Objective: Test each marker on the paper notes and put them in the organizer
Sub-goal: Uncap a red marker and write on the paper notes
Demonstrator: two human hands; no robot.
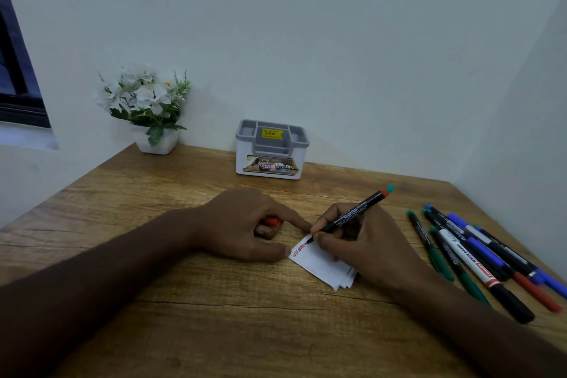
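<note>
A small stack of white paper notes (pixel 322 267) lies at the middle of the wooden desk, with red scribbles along its top left edge. My right hand (pixel 365 242) grips a black marker (pixel 352 214) with a red band and teal end, its tip touching the top note. My left hand (pixel 245 224) pins the notes' left corner with thumb and forefinger and encloses a red cap (pixel 271 221). The grey and white organizer (pixel 271 149) stands at the back by the wall, apart from both hands.
Several loose markers (pixel 478 258), green, blue, red and black, lie in a heap on the desk's right side near the edge. A white pot of artificial flowers (pixel 147 107) stands at the back left. Walls close the back and right. A window frame (pixel 18 77) sits at the left.
</note>
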